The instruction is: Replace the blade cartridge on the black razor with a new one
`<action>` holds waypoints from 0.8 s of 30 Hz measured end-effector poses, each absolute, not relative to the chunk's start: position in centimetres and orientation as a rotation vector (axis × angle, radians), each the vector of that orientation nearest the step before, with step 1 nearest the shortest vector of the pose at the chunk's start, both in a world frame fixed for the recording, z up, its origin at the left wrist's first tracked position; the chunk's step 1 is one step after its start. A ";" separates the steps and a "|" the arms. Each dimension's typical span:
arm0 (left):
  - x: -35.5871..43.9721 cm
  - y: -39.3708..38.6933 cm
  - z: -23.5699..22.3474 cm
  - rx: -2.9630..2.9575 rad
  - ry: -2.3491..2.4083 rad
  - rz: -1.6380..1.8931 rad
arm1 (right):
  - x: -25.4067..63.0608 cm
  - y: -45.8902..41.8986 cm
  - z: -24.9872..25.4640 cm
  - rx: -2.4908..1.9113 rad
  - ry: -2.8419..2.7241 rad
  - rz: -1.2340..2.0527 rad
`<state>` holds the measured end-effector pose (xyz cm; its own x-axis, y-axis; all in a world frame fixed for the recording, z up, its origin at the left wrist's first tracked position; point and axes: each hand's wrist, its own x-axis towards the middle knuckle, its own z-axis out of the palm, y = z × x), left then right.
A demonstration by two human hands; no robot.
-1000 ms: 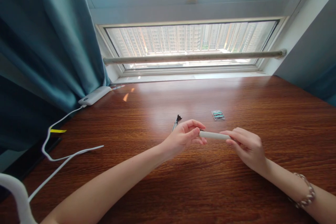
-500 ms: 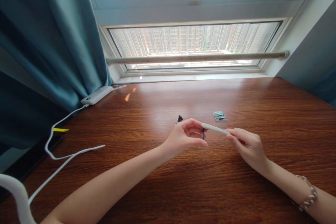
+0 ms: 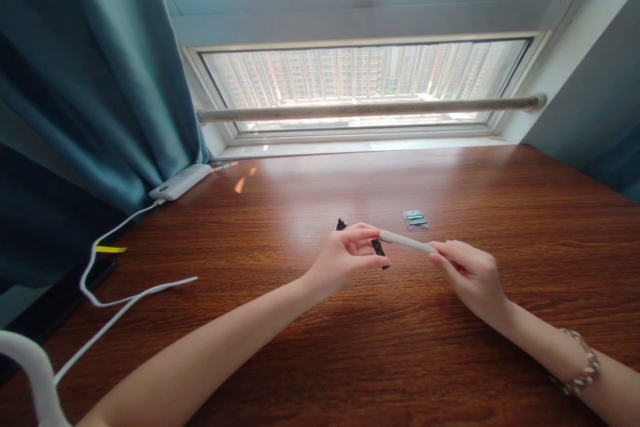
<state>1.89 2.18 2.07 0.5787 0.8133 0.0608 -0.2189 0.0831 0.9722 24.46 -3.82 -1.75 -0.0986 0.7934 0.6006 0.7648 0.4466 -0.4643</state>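
My right hand point(image 3: 467, 273) grips a slim white handle point(image 3: 406, 242) by its near end, with the far end pointing left toward my left hand. A small black head piece point(image 3: 379, 250) is pinched in the fingers of my left hand point(image 3: 347, 255), just below the handle's tip. Behind my left hand a dark-tipped tool point(image 3: 341, 223) lies on the wooden table point(image 3: 320, 347), mostly hidden. A clear packet of green cartridges point(image 3: 415, 219) lies farther back.
A white power bank point(image 3: 181, 181) sits at the table's back left by the teal curtain point(image 3: 90, 80), and its white cable point(image 3: 125, 280) trails over the left side. A window and a rail point(image 3: 370, 109) run along the back.
The black head piece has come away from the white handle's tip and now shows in my left fingers. My right hand tilted the handle slightly upward.
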 end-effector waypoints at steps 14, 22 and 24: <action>1.9 2.4 1.6 1.101 0.710 0.759 | 24.7 -4.0 -1.9 -1.324 -1.835 0.081; 2.1 2.3 2.1 1.081 0.705 0.863 | 24.7 -4.0 -1.9 -1.322 -1.803 0.061; 2.1 2.3 2.1 1.047 0.685 0.877 | 24.7 -3.9 -1.9 -1.311 -1.826 0.061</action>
<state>2.07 2.31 2.10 0.4922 0.8676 -0.0711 -0.2797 0.2349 0.9309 24.72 -3.94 -1.94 -0.0739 0.7912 0.6071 0.7489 0.4460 -0.4902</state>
